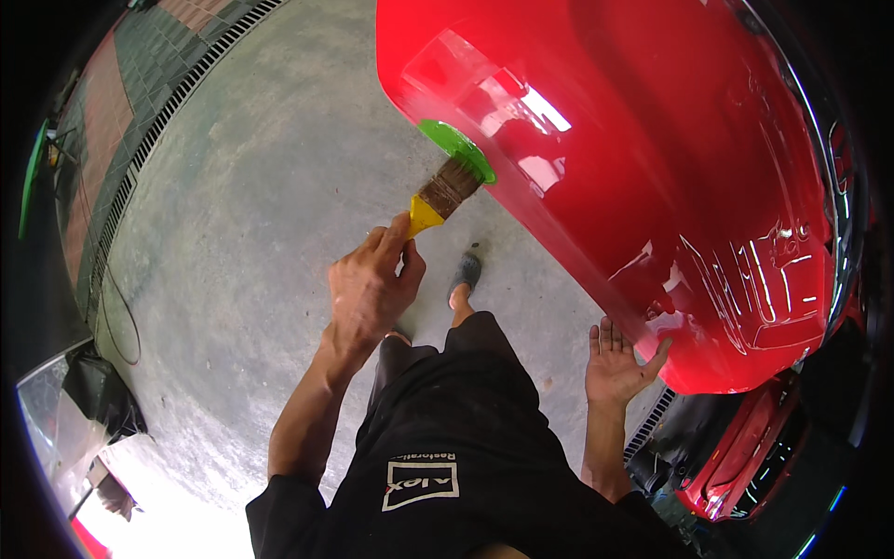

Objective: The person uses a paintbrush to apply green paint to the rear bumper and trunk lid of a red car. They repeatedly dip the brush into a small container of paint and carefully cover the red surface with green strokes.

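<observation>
Over concrete (261, 214), a yellow-handled brown brush (445, 192).

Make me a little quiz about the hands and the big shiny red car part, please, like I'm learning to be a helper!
1. What does the person's bare left hand hold?
2. True or false: the person's bare right hand is squeezed into a fist.
3. Which colour is the smooth oval at the edge of the glossy red car panel?
A) blue
B) green
C) white

Key:
1. A flat, yellow-handled brush with dark bristles.
2. False: the right hand is open, palm up, and empty.
3. B.
</observation>
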Demonstrator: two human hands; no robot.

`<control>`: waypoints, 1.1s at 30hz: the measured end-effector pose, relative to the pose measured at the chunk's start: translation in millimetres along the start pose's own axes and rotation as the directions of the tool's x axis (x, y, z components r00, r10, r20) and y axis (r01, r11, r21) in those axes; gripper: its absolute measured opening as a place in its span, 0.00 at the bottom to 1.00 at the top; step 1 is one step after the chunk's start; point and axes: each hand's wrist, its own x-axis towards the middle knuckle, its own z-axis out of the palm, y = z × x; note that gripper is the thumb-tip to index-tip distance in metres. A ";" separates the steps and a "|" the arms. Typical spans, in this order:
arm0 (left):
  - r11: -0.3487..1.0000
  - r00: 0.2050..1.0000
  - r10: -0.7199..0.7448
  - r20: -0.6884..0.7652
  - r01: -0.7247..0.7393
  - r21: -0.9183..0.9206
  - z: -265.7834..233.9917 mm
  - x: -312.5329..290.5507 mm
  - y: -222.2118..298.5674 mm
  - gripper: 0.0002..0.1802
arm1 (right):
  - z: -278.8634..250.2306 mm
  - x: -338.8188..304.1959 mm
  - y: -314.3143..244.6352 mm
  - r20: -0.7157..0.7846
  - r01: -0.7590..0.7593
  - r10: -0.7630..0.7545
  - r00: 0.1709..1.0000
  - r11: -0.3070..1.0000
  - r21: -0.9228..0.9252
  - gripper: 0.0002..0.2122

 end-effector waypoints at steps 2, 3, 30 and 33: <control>0.999 1.000 0.009 -0.003 -0.008 0.038 4.6 -3.8 -2.2 0.20 | 0.6 -0.6 0.0 -0.002 0.001 -0.001 1.000 1.000 -0.002 0.42; 0.999 1.000 0.011 -0.020 -0.010 0.044 4.6 -6.2 -4.0 0.20 | 0.9 -0.7 -0.1 -0.004 0.002 -0.002 1.000 1.000 0.000 0.42; 1.000 0.996 -0.013 -0.093 0.011 -0.024 15.2 -7.9 23.8 0.20 | 3.8 -0.9 1.9 -0.015 0.016 -0.016 1.000 1.000 -0.007 0.41; 0.999 0.999 -0.039 0.007 0.039 0.007 10.4 -5.9 27.5 0.21 | 7.0 -2.6 1.9 -0.029 0.018 -0.018 0.999 1.000 -0.012 0.42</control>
